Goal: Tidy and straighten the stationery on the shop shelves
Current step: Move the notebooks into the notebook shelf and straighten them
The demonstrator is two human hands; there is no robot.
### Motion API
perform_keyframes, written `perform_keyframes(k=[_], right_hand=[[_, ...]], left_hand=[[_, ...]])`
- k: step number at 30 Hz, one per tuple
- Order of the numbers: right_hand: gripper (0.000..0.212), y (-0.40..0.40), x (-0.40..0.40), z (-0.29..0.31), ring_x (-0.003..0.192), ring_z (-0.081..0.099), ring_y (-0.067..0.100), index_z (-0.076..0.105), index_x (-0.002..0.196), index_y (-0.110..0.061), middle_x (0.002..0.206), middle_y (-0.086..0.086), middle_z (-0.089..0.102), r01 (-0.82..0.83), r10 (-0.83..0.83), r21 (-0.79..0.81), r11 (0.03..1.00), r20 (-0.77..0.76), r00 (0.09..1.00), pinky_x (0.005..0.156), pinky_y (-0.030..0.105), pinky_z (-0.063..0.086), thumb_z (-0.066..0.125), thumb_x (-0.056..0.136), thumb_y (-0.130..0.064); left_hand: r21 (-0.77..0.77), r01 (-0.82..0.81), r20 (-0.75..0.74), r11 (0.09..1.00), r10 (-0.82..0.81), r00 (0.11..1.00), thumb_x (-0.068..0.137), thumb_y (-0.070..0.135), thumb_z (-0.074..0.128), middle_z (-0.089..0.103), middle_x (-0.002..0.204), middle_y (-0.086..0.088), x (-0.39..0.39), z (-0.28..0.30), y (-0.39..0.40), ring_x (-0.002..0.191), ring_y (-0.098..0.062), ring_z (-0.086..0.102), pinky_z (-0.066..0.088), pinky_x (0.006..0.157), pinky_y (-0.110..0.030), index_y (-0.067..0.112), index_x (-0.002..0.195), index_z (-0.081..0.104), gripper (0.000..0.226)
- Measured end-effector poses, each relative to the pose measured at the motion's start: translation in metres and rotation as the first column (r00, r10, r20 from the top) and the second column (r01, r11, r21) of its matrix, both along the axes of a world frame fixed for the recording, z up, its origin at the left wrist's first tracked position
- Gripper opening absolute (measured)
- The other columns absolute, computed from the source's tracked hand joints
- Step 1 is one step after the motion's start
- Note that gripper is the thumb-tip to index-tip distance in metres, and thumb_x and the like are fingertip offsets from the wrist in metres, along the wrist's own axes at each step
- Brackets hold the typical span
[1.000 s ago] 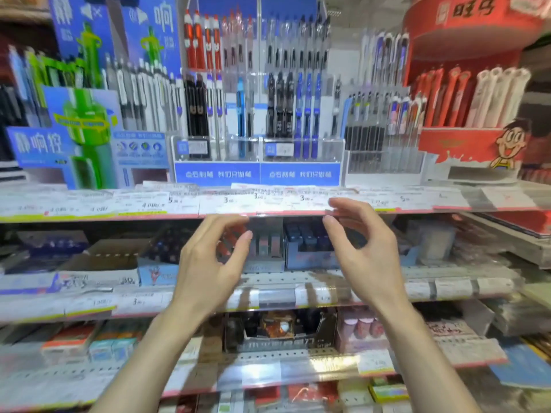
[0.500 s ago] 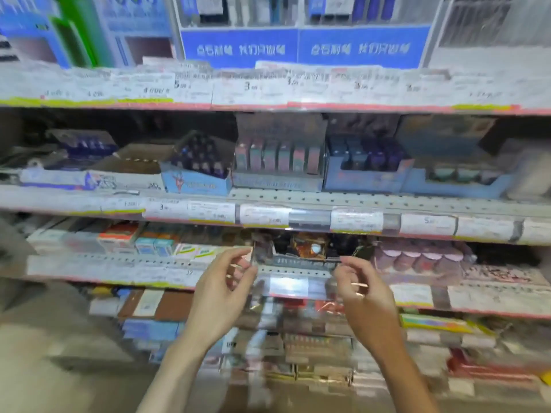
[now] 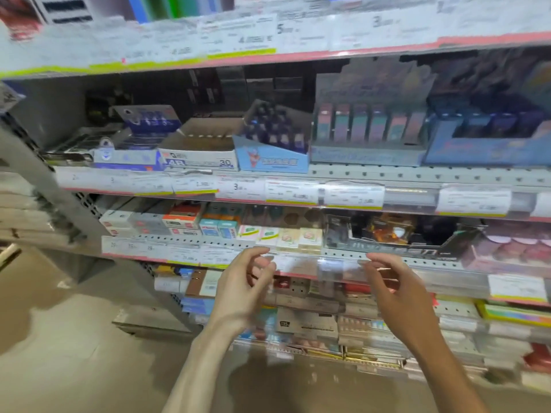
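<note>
My left hand [image 3: 243, 289] and my right hand [image 3: 395, 293] hover in front of the third shelf's clear price strip [image 3: 316, 268], fingers curled and apart, holding nothing. Just behind the strip stand small pale boxes [image 3: 286, 236] and a dark display box [image 3: 396, 234] with orange items inside. To its right sits a tray of pink round items [image 3: 518, 248]. The shelf above carries a white open carton [image 3: 202, 150], a light blue display box [image 3: 271, 150] of dark pens and a grey box [image 3: 369, 135] of pastel packs. The picture is blurred.
The grey shelf upright [image 3: 59, 186] runs down the left side, with bare floor [image 3: 59, 338] beside it. Lower shelves [image 3: 313, 326] under my hands hold more boxed stationery. Price labels [image 3: 238, 40] line every shelf edge. A yellow-green pack [image 3: 512, 315] lies at the right.
The view has dropped from the pen displays to the lower shelves and swung left. Both hands have come down from the second shelf to the third shelf's edge strip.
</note>
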State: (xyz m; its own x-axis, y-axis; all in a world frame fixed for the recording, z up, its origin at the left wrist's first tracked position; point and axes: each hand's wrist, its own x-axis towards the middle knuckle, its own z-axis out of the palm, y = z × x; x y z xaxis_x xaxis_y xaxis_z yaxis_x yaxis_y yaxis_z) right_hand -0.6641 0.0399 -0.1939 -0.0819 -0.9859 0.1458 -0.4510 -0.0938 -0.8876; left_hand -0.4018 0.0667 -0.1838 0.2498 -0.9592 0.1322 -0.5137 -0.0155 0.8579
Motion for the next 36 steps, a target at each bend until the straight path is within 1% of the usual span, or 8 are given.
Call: perform_keyframes(k=[2,7,13,18,24,29,33,36], right_hand=[[0.012,0.001,0.025,-0.002,0.083,0.065,0.001,0.066,0.104,-0.033,0.086,-0.018,0.071,0.041,-0.041,0.028,0.999,-0.012,0.999,0.067,0.019,0.049,0.062,0.096,-0.026],[0.014,0.006,0.107,-0.003,0.084,0.069,0.010,0.065,0.109,-0.030,0.087,-0.007,0.073,0.121,-0.121,-0.015,0.993,-0.069,0.990,0.080,0.039,0.055,0.060,0.096,-0.031],[0.017,-0.001,0.207,-0.004,0.094,0.069,0.013,0.066,0.112,-0.028,0.103,-0.010,0.072,0.120,-0.127,-0.061,0.991,-0.125,0.984,0.086,0.042,0.055,0.060,0.097,-0.031],[0.014,-0.005,0.255,-0.010,0.090,0.068,0.010,0.065,0.110,-0.028,0.097,-0.010,0.073,0.072,-0.077,-0.045,0.996,-0.137,0.988,0.083,0.040,0.055,0.057,0.098,-0.033],[0.013,-0.005,0.276,-0.043,0.079,0.068,0.009,0.066,0.105,-0.031,0.093,-0.012,0.073,0.045,-0.038,0.041,0.998,-0.155,0.987,0.073,0.033,0.054,0.054,0.099,-0.033],[0.010,0.008,0.266,-0.078,0.079,0.063,0.007,0.065,0.098,-0.024,0.085,-0.011,0.069,0.136,-0.103,0.129,0.982,-0.230,0.968,0.065,0.028,0.045,0.057,0.098,-0.029],[0.012,0.009,0.252,-0.109,0.082,0.066,0.017,0.067,0.091,-0.020,0.087,-0.005,0.071,0.226,-0.167,0.250,0.941,-0.236,0.957,0.075,0.035,0.053,0.057,0.096,-0.025],[0.017,-0.002,0.250,-0.127,0.093,0.066,0.018,0.064,0.101,-0.016,0.100,-0.001,0.070,0.189,-0.120,0.366,0.911,-0.203,0.972,0.082,0.033,0.052,0.058,0.097,-0.031]], left_hand=[[0.019,0.002,-0.029,1.000,-0.001,1.000,0.092,0.029,0.065,0.069,0.087,0.008,0.027,-0.006,-0.003,0.071,-0.006,0.060,0.046,0.064,-0.012,0.036,0.108,0.064,0.018],[-0.007,0.101,-0.043,0.995,-0.101,0.994,0.094,0.031,0.063,0.069,0.088,0.013,0.116,-0.016,-0.006,0.080,-0.007,0.066,0.056,0.071,-0.029,0.038,0.111,0.063,0.018],[-0.039,0.132,-0.013,0.990,-0.133,0.991,0.096,0.033,0.059,0.071,0.094,0.010,0.210,-0.012,-0.014,0.088,-0.001,0.065,0.053,0.076,-0.019,0.038,0.115,0.058,0.020],[0.008,0.064,-0.066,0.998,-0.063,0.996,0.095,0.031,0.061,0.067,0.095,0.019,0.253,-0.024,-0.011,0.084,0.007,0.063,0.051,0.074,-0.013,0.030,0.111,0.062,0.016],[0.155,0.029,-0.125,0.987,-0.009,0.992,0.095,0.032,0.062,0.069,0.096,0.013,0.266,-0.083,-0.007,0.091,-0.009,0.066,0.056,0.085,-0.041,0.029,0.104,0.064,0.009],[0.303,0.013,-0.170,0.953,0.041,0.985,0.093,0.024,0.066,0.069,0.094,0.008,0.249,-0.123,-0.012,0.091,-0.014,0.067,0.055,0.085,-0.038,0.024,0.096,0.063,0.004],[0.342,-0.008,-0.209,0.940,0.085,0.974,0.092,0.024,0.068,0.067,0.099,0.001,0.237,-0.138,-0.035,0.095,-0.019,0.066,0.053,0.087,-0.034,0.019,0.101,0.059,0.014],[0.391,-0.023,-0.209,0.920,0.113,0.971,0.091,0.026,0.069,0.064,0.098,0.000,0.230,-0.145,-0.050,0.097,-0.021,0.063,0.052,0.087,-0.035,0.015,0.100,0.056,0.019]])
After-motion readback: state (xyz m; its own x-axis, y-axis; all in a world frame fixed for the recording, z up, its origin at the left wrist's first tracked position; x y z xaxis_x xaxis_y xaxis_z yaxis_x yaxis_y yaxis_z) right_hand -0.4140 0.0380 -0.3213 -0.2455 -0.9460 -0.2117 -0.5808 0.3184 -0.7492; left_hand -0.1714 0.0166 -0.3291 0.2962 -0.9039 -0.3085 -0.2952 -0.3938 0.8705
